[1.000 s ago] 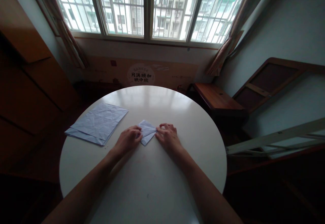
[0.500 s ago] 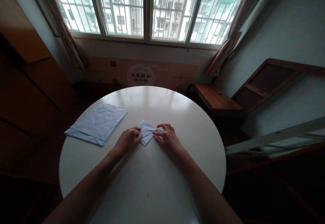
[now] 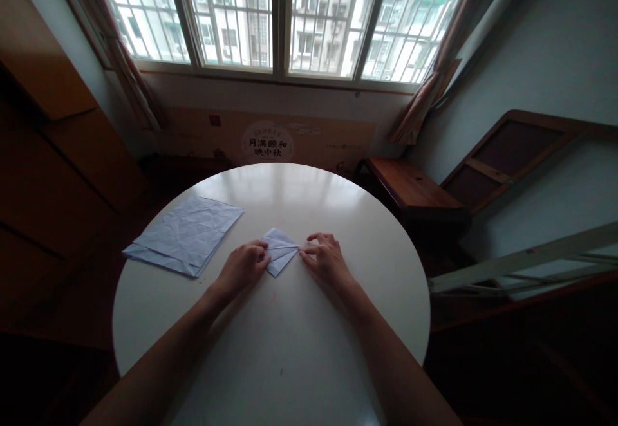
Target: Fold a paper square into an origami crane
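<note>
A small sheet of pale folded paper (image 3: pixel 280 246) lies on the white round table (image 3: pixel 275 349), its creases running toward a point on the right. My left hand (image 3: pixel 244 265) is closed on the paper's left side, thumb and fingers curled at its edge. At the pointed right corner, my right hand (image 3: pixel 326 260) has its thumb and index finger close together on the tip. The other fingers of that hand are bent and lifted off the paper. Whether part of the corner lies under these fingertips is too small to make out.
A larger creased sheet of folded paper (image 3: pixel 186 236) rests at the table's left edge. Beyond the table stand a wooden bench (image 3: pixel 410 185) on the right and a printed cardboard panel (image 3: pixel 333 133) under the barred window. A wooden cabinet (image 3: pixel 82 156) is on the left.
My right hand has slid a little to the right, from the creased part of the paper out to its pointed corner. My left hand and the paper have stayed in place.
</note>
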A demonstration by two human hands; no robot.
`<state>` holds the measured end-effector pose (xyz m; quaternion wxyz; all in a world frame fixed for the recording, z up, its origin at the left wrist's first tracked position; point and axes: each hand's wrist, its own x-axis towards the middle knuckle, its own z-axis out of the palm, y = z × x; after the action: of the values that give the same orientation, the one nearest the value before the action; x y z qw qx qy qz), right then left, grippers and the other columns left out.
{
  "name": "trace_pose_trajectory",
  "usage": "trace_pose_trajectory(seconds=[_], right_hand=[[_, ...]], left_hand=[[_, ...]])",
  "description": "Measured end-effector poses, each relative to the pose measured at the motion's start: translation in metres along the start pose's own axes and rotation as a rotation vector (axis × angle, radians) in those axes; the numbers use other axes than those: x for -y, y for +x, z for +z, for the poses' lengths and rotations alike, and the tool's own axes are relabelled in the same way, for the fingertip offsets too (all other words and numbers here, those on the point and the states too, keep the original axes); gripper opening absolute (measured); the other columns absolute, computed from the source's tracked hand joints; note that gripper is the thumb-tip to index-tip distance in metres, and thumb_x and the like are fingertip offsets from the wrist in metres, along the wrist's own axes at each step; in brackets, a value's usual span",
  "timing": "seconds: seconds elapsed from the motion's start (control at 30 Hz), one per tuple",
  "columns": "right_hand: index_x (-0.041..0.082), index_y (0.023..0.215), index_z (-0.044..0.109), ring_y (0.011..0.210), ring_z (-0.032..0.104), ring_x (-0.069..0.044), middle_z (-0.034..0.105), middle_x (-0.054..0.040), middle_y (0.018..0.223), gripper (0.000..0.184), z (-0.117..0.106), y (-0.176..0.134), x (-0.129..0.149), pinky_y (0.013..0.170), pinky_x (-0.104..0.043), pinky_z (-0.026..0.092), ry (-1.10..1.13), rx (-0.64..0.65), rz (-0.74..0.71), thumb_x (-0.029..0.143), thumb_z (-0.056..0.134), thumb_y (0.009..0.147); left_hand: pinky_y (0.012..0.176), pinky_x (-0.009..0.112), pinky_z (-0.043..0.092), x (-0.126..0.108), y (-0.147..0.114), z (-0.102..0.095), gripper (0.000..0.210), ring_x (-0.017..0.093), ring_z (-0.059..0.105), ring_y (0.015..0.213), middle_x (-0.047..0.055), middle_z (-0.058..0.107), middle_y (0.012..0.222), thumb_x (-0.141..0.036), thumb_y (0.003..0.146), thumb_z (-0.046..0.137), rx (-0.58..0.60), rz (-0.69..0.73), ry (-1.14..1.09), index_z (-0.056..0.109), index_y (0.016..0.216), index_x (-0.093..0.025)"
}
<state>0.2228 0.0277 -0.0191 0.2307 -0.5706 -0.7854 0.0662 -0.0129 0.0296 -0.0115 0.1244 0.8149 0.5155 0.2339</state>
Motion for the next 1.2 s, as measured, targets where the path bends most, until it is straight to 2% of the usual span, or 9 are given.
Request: trace_pose_trajectory(seconds=[0.13,0.23,0.3,0.4,0.53,0.73,0.9,1.07,1.2], right_hand=[[0.026,0.086,0.076,0.105,0.045,-0.027,0.061,-0.0087,0.108,0.019,0.000,0.001,0.000,0.087,-0.042,0.038,0.011,-0.058,0.010,0.034,0.058,0.087],[0.026,0.102,0.072,0.105,0.045,-0.025,0.059,-0.0092,0.111,0.023,0.002,0.000,0.004,0.090,-0.041,0.037,0.030,-0.108,-0.022,0.035,0.057,0.088],[0.028,0.115,0.066,0.108,0.044,-0.025,0.056,-0.0090,0.116,0.032,0.005,-0.001,0.010,0.093,-0.040,0.036,0.025,-0.084,-0.064,0.040,0.056,0.088],[0.033,0.126,0.057,0.114,0.040,-0.027,0.050,-0.0082,0.126,0.043,0.010,-0.002,0.017,0.096,-0.041,0.033,-0.021,0.039,-0.119,0.048,0.055,0.087],[0.037,0.126,0.057,0.119,0.036,-0.029,0.048,-0.0069,0.131,0.043,0.014,-0.003,0.014,0.098,-0.044,0.031,-0.084,0.122,-0.064,0.054,0.051,0.086],[0.036,0.117,0.063,0.118,0.037,-0.029,0.048,-0.0074,0.129,0.035,0.008,-0.002,0.001,0.097,-0.044,0.031,-0.088,0.062,0.070,0.051,0.052,0.087],[0.032,0.112,0.067,0.114,0.040,-0.030,0.051,-0.0088,0.124,0.032,0.003,-0.001,-0.002,0.094,-0.044,0.034,-0.072,0.028,0.141,0.047,0.053,0.088],[0.024,0.118,0.064,0.111,0.042,-0.028,0.053,-0.0120,0.120,0.036,0.002,0.000,0.003,0.095,-0.041,0.035,-0.070,-0.092,0.096,0.042,0.052,0.089],[0.025,0.131,0.053,0.117,0.038,-0.027,0.052,-0.0105,0.126,0.048,0.010,-0.001,0.015,0.099,-0.040,0.032,-0.055,-0.037,-0.030,0.046,0.052,0.088]], left_hand=[[0.080,0.030,0.052,0.002,0.000,0.003,0.021,0.022,0.068,0.089,0.009,0.070,0.109,-0.027,0.082,0.058,0.004,0.007,-0.010,0.065,0.063,-0.018],[0.086,0.032,0.051,0.000,0.000,0.007,0.023,0.023,0.067,0.096,0.010,0.067,0.115,-0.029,0.084,0.055,0.020,0.017,-0.023,0.067,0.069,-0.018],[0.091,0.032,0.049,-0.004,-0.001,0.009,0.024,0.023,0.065,0.102,0.010,0.064,0.120,-0.031,0.087,0.052,0.042,0.056,-0.054,0.069,0.077,-0.018],[0.097,0.031,0.047,-0.008,-0.002,0.011,0.025,0.022,0.062,0.108,0.010,0.061,0.126,-0.032,0.088,0.050,0.080,0.111,-0.088,0.070,0.087,-0.018],[0.099,0.032,0.046,-0.009,-0.003,0.011,0.024,0.022,0.060,0.113,0.009,0.061,0.126,-0.030,0.088,0.051,0.073,0.111,-0.065,0.070,0.095,-0.018],[0.096,0.032,0.048,-0.008,-0.003,0.011,0.023,0.021,0.061,0.109,0.008,0.066,0.117,-0.029,0.089,0.052,0.036,0.087,0.026,0.072,0.093,-0.019],[0.095,0.031,0.048,-0.011,-0.003,0.008,0.023,0.020,0.063,0.106,0.008,0.066,0.116,-0.026,0.089,0.051,0.040,0.117,0.000,0.072,0.092,-0.018],[0.093,0.030,0.049,-0.011,-0.003,0.007,0.021,0.021,0.063,0.103,0.009,0.065,0.115,-0.026,0.088,0.052,0.041,0.176,-0.020,0.071,0.092,-0.018],[0.093,0.031,0.049,-0.009,-0.003,0.010,0.019,0.021,0.062,0.102,0.011,0.065,0.112,-0.026,0.087,0.054,0.033,0.209,-0.024,0.070,0.091,-0.017]])
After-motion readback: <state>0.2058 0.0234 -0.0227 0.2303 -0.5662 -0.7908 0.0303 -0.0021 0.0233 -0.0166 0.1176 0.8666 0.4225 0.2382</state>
